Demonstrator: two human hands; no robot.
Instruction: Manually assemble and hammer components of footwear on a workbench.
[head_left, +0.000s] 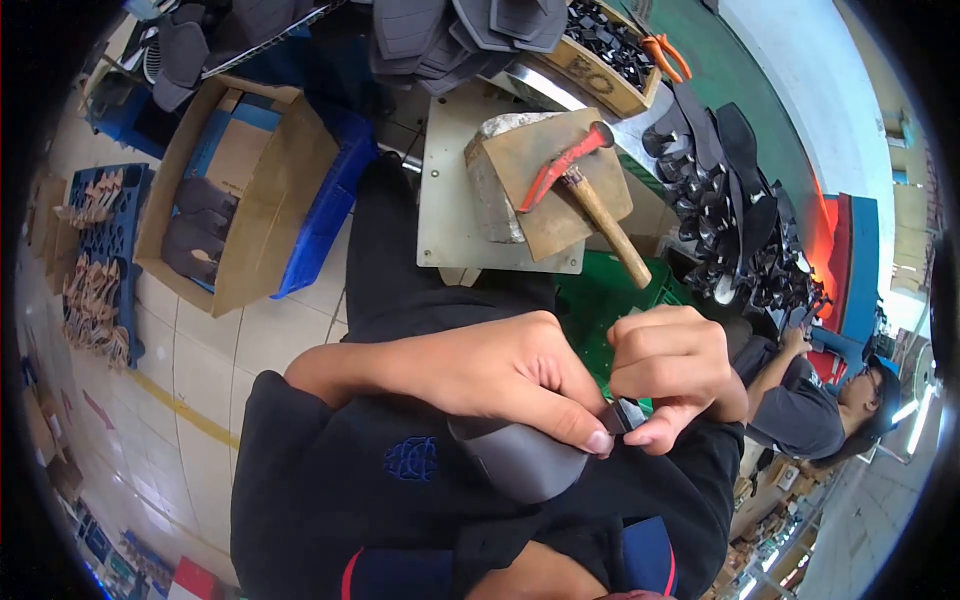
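Close to my chest, my left hand point(530, 370) is closed on a dark grey shoe sole point(530, 465), its thumb pressed along the upper edge. The sole's rounded end points toward me, and its other end is mostly covered by my fingers. Beside it, my right hand point(672, 365) has curled fingers and pinches a small shiny black heel piece point(628, 414). This piece meets the end of the sole by my left thumb. Whether the two are joined, I cannot tell.
Ahead, a hammer point(605, 220) lies on a brown pad point(520, 170) over a stone block. A wooden box point(610, 60) of small black pieces, orange-handled pliers point(668, 55) and piled black soles point(735, 200) are beyond. A cardboard box point(260, 200) stands left; a co-worker point(815, 405) sits right.
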